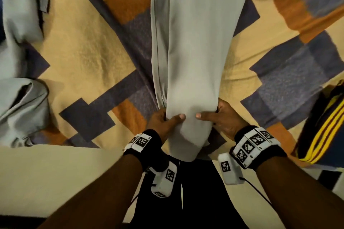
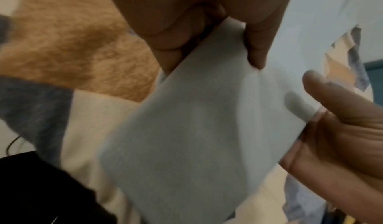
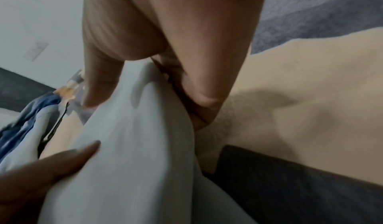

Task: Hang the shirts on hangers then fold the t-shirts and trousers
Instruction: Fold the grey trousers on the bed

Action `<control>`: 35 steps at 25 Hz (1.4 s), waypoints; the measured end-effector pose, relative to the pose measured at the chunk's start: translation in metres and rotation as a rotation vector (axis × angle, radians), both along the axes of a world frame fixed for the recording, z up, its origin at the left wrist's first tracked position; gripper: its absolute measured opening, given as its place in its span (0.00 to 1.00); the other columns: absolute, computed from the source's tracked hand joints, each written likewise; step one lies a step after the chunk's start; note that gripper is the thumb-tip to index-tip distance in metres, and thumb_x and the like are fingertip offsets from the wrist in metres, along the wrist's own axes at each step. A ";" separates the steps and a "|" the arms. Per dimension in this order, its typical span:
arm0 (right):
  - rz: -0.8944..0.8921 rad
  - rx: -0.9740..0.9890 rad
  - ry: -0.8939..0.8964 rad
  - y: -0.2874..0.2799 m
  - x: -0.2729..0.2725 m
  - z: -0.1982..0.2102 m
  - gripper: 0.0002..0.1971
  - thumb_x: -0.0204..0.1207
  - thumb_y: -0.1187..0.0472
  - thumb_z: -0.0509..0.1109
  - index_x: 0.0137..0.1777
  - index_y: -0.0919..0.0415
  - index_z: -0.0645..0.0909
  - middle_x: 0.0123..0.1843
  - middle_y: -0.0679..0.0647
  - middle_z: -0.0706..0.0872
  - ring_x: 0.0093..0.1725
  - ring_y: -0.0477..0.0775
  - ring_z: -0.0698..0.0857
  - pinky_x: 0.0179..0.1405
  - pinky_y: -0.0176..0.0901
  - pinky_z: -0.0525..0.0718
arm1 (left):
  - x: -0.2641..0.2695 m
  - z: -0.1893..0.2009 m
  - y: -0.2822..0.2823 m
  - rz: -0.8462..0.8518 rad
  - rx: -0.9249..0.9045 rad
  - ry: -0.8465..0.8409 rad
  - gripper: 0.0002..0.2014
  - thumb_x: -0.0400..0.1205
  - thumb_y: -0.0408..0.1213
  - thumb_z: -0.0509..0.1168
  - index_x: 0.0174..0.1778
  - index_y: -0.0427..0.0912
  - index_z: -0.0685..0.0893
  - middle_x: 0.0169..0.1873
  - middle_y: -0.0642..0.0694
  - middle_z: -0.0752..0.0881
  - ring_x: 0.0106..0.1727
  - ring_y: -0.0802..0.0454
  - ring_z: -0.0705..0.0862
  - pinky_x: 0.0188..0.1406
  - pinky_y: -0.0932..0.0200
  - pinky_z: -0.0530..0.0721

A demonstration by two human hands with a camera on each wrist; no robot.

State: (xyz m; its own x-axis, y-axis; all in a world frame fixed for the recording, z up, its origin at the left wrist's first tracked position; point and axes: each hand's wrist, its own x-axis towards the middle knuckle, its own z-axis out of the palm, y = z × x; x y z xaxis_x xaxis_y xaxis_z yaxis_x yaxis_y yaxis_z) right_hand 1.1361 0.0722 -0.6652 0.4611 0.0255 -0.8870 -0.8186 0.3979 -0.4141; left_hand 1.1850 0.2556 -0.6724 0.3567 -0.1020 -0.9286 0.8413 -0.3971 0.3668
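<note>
At the far left of the bed, a heap of pale grey clothes [image 1: 17, 83] lies bunched on the patterned blanket [image 1: 89, 57], well apart from the work, probably waiting its turn. In the middle, the grey trousers [image 1: 193, 42] run straight away from the person, legs stacked one on the other so that a fold will come out even. The left hand [image 1: 163, 120] grips the near left edge, thumb on top and fingers tucked beneath; the left wrist view shows the cloth pinched between them. The right hand [image 1: 221, 117] clamps the opposite edge the same way, and the two thumbs nearly meet across the cloth. Holding both edges at one level likely keeps the layers aligned and taut; I judge the trousers are being straightened or about to be doubled over. The near end hangs off the bed toward the body. At the right edge lies a dark garment with yellow stripes [image 1: 323, 124], set aside
</note>
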 end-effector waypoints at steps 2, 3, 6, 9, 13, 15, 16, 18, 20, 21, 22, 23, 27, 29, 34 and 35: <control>0.257 -0.017 0.025 0.003 -0.016 -0.010 0.26 0.69 0.74 0.76 0.67 0.63 0.78 0.55 0.54 0.90 0.56 0.56 0.88 0.53 0.50 0.88 | -0.013 -0.010 0.014 -0.122 0.132 -0.088 0.08 0.76 0.40 0.74 0.47 0.42 0.86 0.39 0.49 0.88 0.39 0.55 0.88 0.35 0.67 0.84; 0.357 -0.083 0.030 0.004 -0.022 -0.015 0.25 0.70 0.73 0.76 0.68 0.63 0.77 0.54 0.51 0.89 0.55 0.56 0.87 0.48 0.45 0.88 | -0.019 -0.014 0.020 -0.193 0.200 -0.149 0.10 0.75 0.44 0.74 0.46 0.41 0.87 0.44 0.48 0.87 0.44 0.51 0.86 0.40 0.64 0.83; 0.431 -0.504 0.007 0.012 -0.038 -0.020 0.15 0.76 0.64 0.74 0.61 0.64 0.81 0.56 0.54 0.81 0.54 0.56 0.83 0.48 0.41 0.80 | -0.032 -0.010 0.022 -0.167 0.271 -0.253 0.11 0.74 0.43 0.76 0.44 0.39 0.88 0.52 0.53 0.80 0.47 0.58 0.80 0.46 0.70 0.79; 0.282 -0.535 -0.059 0.028 -0.051 -0.017 0.12 0.76 0.65 0.74 0.58 0.66 0.83 0.62 0.53 0.72 0.57 0.49 0.77 0.57 0.34 0.75 | -0.039 -0.006 0.014 -0.098 0.185 -0.218 0.11 0.72 0.44 0.77 0.46 0.42 0.89 0.51 0.47 0.86 0.49 0.49 0.86 0.47 0.57 0.85; 0.195 -0.289 0.013 0.034 -0.057 -0.011 0.07 0.75 0.62 0.75 0.48 0.51 0.83 0.47 0.50 0.87 0.38 0.41 0.86 0.36 0.34 0.82 | -0.044 -0.008 0.018 -0.290 0.180 -0.216 0.19 0.74 0.45 0.75 0.59 0.43 0.85 0.48 0.48 0.86 0.45 0.53 0.85 0.46 0.62 0.84; 0.255 -0.202 0.006 0.032 -0.058 -0.014 0.08 0.74 0.60 0.76 0.51 0.51 0.83 0.45 0.48 0.89 0.36 0.37 0.87 0.34 0.33 0.82 | -0.054 -0.009 0.019 -0.385 0.199 -0.197 0.24 0.74 0.50 0.74 0.63 0.42 0.84 0.52 0.46 0.87 0.49 0.49 0.85 0.52 0.53 0.86; 0.281 -0.184 -0.010 0.030 -0.059 -0.016 0.10 0.73 0.60 0.77 0.53 0.52 0.84 0.48 0.49 0.90 0.42 0.40 0.88 0.40 0.36 0.85 | -0.057 -0.011 0.020 -0.390 0.208 -0.195 0.25 0.74 0.53 0.73 0.62 0.42 0.84 0.52 0.46 0.88 0.49 0.49 0.85 0.52 0.50 0.86; 0.263 -0.187 -0.046 0.028 -0.063 -0.015 0.10 0.73 0.61 0.77 0.54 0.54 0.85 0.51 0.52 0.91 0.50 0.46 0.89 0.52 0.43 0.86 | -0.065 -0.010 0.023 -0.387 0.238 -0.236 0.24 0.74 0.59 0.69 0.51 0.40 0.87 0.43 0.45 0.88 0.44 0.47 0.86 0.49 0.49 0.87; 0.210 -0.243 -0.084 0.022 -0.068 -0.008 0.08 0.73 0.63 0.77 0.52 0.55 0.86 0.50 0.51 0.91 0.51 0.47 0.89 0.53 0.45 0.86 | -0.067 -0.001 0.026 -0.312 0.245 -0.288 0.23 0.76 0.60 0.66 0.35 0.41 0.87 0.32 0.44 0.87 0.37 0.46 0.86 0.41 0.49 0.87; 0.184 -0.252 -0.113 0.021 -0.070 -0.002 0.08 0.73 0.65 0.76 0.51 0.55 0.87 0.49 0.50 0.91 0.50 0.46 0.90 0.51 0.44 0.86 | -0.069 0.005 0.031 -0.249 0.239 -0.309 0.22 0.77 0.58 0.66 0.30 0.42 0.85 0.28 0.46 0.85 0.33 0.49 0.84 0.36 0.53 0.86; 0.156 -0.237 -0.144 0.022 -0.073 0.005 0.09 0.73 0.67 0.76 0.51 0.55 0.86 0.48 0.48 0.91 0.48 0.44 0.90 0.48 0.41 0.86 | -0.072 0.012 0.036 -0.204 0.231 -0.323 0.21 0.78 0.55 0.67 0.28 0.41 0.85 0.25 0.49 0.83 0.29 0.53 0.82 0.31 0.58 0.82; 0.124 -0.205 -0.162 0.024 -0.078 0.011 0.10 0.73 0.70 0.75 0.51 0.57 0.86 0.46 0.46 0.91 0.45 0.41 0.90 0.45 0.37 0.86 | -0.076 0.017 0.043 -0.180 0.197 -0.329 0.19 0.78 0.51 0.69 0.28 0.41 0.86 0.23 0.51 0.83 0.26 0.57 0.80 0.28 0.62 0.79; 0.015 -0.199 -0.208 0.036 -0.118 0.023 0.14 0.72 0.73 0.75 0.56 0.60 0.85 0.46 0.43 0.91 0.45 0.40 0.89 0.41 0.32 0.86 | -0.105 0.033 0.061 -0.132 0.034 -0.323 0.11 0.74 0.41 0.75 0.36 0.35 0.90 0.26 0.53 0.86 0.25 0.63 0.80 0.25 0.70 0.75; 0.045 -0.258 -0.182 0.049 -0.156 0.014 0.13 0.71 0.71 0.77 0.53 0.58 0.85 0.44 0.42 0.91 0.42 0.38 0.89 0.37 0.31 0.85 | -0.129 0.019 0.077 -0.183 0.005 -0.247 0.09 0.73 0.40 0.76 0.36 0.36 0.90 0.25 0.54 0.85 0.27 0.62 0.80 0.26 0.73 0.74; 0.283 -0.150 -0.011 0.099 -0.236 -0.020 0.14 0.68 0.68 0.80 0.49 0.50 0.85 0.43 0.39 0.89 0.44 0.41 0.87 0.40 0.32 0.82 | -0.180 -0.019 0.127 -0.514 0.096 0.010 0.18 0.69 0.45 0.79 0.19 0.52 0.79 0.24 0.58 0.78 0.30 0.60 0.76 0.30 0.67 0.73; 0.273 -0.162 -0.004 0.105 -0.243 -0.024 0.15 0.68 0.67 0.81 0.50 0.50 0.85 0.45 0.40 0.90 0.46 0.41 0.87 0.42 0.32 0.83 | -0.187 -0.023 0.138 -0.494 0.092 0.040 0.13 0.69 0.43 0.80 0.24 0.50 0.83 0.27 0.55 0.81 0.31 0.61 0.78 0.31 0.67 0.76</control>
State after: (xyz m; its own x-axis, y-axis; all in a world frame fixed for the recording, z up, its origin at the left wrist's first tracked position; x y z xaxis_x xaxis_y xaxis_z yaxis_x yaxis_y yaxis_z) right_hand 0.8934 0.1772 -0.6896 0.4600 0.0072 -0.8879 -0.8844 0.0927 -0.4574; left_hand 0.9983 0.3934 -0.6958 0.2506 -0.1664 -0.9537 0.5573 -0.7807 0.2826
